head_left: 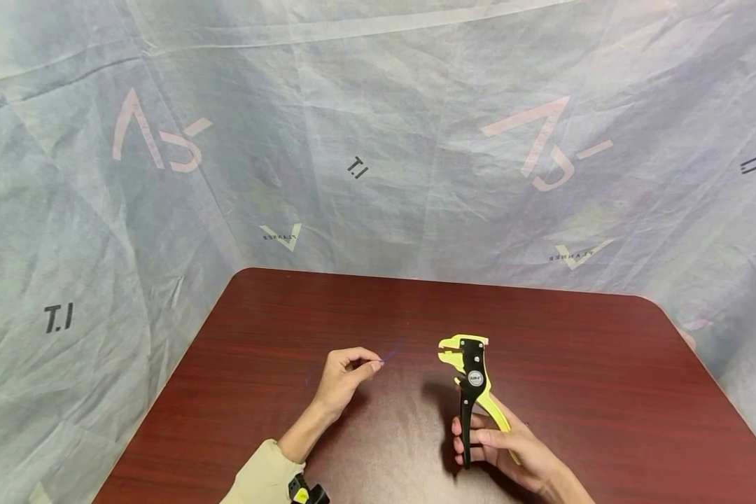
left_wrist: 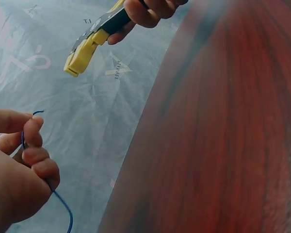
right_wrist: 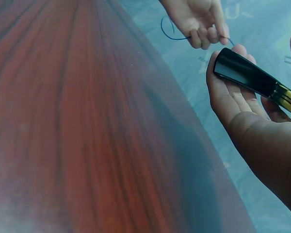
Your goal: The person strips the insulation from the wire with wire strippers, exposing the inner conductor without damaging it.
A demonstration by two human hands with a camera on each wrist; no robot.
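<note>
My left hand (head_left: 343,378) pinches a thin blue wire (left_wrist: 65,205) between thumb and fingertips, above the table. A short end of the wire sticks out beyond the fingertips, while the longer part trails from the other side of the hand and curves in the right wrist view. On the right, my right hand (head_left: 507,448) holds a yellow and black wire stripper (head_left: 474,360) by its handles. The stripper's head points up and its notched jaws stand apart, facing left, with nothing between them. A gap separates the wire's end from the tool.
Both hands are above a dark red wood-grain table (head_left: 605,371) with rounded far corners. Grey-white fabric sheeting (head_left: 403,140) with printed marks hangs behind it and along the sides. A wrist camera (head_left: 307,491) sits at the left sleeve.
</note>
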